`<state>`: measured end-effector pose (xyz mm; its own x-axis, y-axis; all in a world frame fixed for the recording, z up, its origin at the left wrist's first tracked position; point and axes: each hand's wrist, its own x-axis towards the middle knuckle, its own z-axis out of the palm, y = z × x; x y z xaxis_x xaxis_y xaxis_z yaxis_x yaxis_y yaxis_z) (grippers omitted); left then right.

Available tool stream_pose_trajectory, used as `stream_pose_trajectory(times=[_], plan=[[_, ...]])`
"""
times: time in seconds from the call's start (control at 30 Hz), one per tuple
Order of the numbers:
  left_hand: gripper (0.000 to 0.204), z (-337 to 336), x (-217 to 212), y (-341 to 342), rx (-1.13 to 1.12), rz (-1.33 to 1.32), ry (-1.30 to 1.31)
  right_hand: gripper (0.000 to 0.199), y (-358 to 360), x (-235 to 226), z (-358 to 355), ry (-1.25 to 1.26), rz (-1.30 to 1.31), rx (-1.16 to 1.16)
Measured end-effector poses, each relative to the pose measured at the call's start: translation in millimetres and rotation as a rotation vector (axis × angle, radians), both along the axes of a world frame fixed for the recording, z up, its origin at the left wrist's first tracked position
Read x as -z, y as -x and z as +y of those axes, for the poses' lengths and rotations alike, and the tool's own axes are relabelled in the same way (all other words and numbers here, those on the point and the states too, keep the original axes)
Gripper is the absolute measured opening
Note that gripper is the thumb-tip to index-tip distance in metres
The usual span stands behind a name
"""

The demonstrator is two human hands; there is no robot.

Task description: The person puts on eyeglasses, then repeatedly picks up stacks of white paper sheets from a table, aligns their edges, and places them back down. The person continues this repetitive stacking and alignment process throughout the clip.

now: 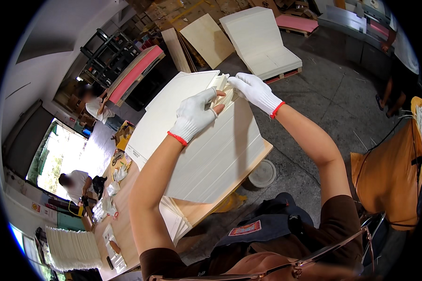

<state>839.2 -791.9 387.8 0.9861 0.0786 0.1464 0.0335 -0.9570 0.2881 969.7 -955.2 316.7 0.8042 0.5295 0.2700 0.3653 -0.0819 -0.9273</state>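
A tall stack of white cardboard sheets [211, 154] leans in front of me on a wooden table. My left hand [196, 114], in a white knit glove with a red cuff and bare finger and thumb tips, lies against the stack near its far upper corner. Its thumb and index finger are apart there. Just right of it, my right hand [255, 92], gloved the same way, has its fingers closed at the far end of the sheets, where narrow folded edges [225, 96] stick up. The right fingertips partly hide what they pinch.
Plastic bags and small items lie along the wooden table [122, 201] at left. A white bucket [262, 173] stands on the floor. Beyond are a pallet of white sheets [267, 51] and leaning boards [208, 40]. An orange-brown sack [389, 173] is at right. Several people are nearby.
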Motion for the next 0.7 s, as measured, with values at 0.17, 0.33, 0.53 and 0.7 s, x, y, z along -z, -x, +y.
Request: stream_pose_trajectory(times=[0.17, 0.33, 0.53, 0.7], plan=[[0.036, 1, 2, -1, 0.014, -0.034, -0.016, 0.05, -1, 2, 0, -0.021, 0.011, -0.005], [0.037, -2, 14, 4, 0.083, -0.156, -0.093, 0.049, 10, -6, -9, 0.006, -0.186, 0.191], [0.039, -9, 4, 15, 0.065, -0.175, 0.116, 0.041, 32, -26, -2, -0.707, 0.851, -0.323], [0.03, -22, 6, 63, 0.094, -0.523, 0.043, 0.03, 65, -30, 34, -0.506, 0.939, -0.393]])
